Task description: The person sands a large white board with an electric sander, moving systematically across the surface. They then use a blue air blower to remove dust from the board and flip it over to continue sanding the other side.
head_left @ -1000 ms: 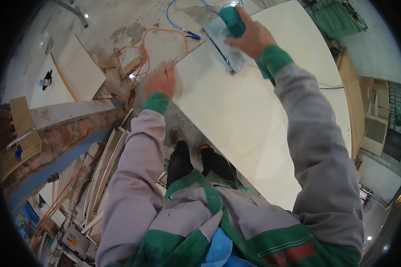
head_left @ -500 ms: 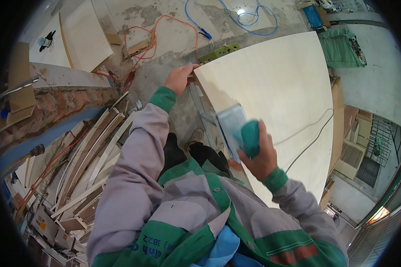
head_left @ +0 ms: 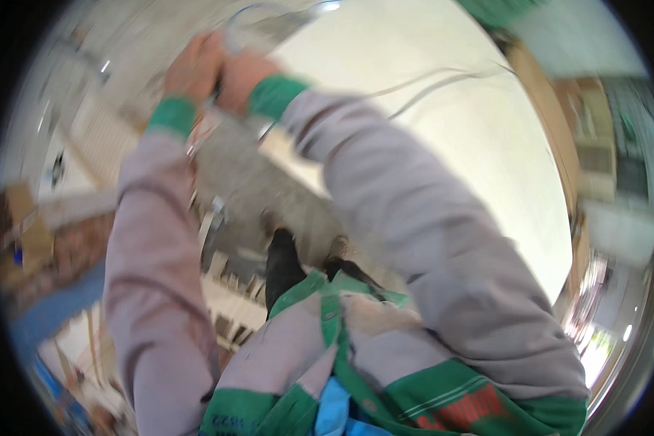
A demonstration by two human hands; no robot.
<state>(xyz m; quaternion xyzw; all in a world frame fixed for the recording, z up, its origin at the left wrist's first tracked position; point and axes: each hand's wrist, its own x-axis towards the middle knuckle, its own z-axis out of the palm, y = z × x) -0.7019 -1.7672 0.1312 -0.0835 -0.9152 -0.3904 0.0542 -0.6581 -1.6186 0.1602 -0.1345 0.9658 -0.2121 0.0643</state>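
Note:
My left hand (head_left: 194, 69) and my right hand (head_left: 244, 78) are close together, past the left edge of a large pale board (head_left: 429, 109). Both look curled, but motion smears the fingers, and whatever they hold between them is hidden. A thin blue hose (head_left: 258, 9) curves down to meet my right hand. Two cords, one of them grey (head_left: 430, 90), cross the board to the right of my right forearm. The sander cannot be made out in this frame.
Grey concrete floor (head_left: 232, 163) shows by my feet. Wood offcuts (head_left: 232, 301) lie at lower left, near a low brick wall edge (head_left: 87, 243). Another pale panel (head_left: 105, 134) is at far left. Brown cardboard (head_left: 541, 109) runs along the board's right side.
My right hand has left the board's surface, where it held a teal-topped sander, and swung far left beside my left hand. My left hand has moved off the board's corner. The view has shifted.

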